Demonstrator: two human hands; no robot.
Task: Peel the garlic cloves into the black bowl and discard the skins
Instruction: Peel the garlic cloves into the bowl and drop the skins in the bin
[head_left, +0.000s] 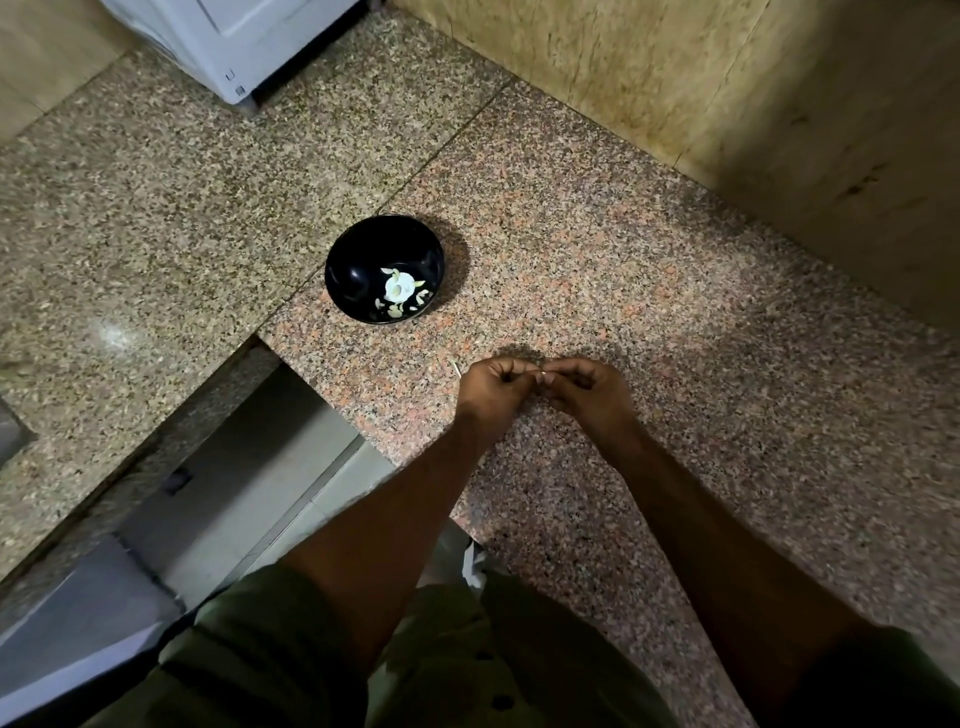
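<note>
A black bowl (384, 267) stands on the speckled granite counter (597, 249), holding pale garlic pieces (397, 288) and bits of skin. Below and to the right of it, my left hand (493, 389) and my right hand (592, 392) meet fingertip to fingertip above the counter. Both pinch a small pale garlic clove (542, 372), mostly hidden by the fingers. A thin pale sliver of skin (456, 368) lies just left of my left hand.
A white appliance (234, 41) sits at the back left. A tan tiled wall (727, 88) rises behind the counter on the right. The counter edge drops off at the lower left to a floor (234, 493).
</note>
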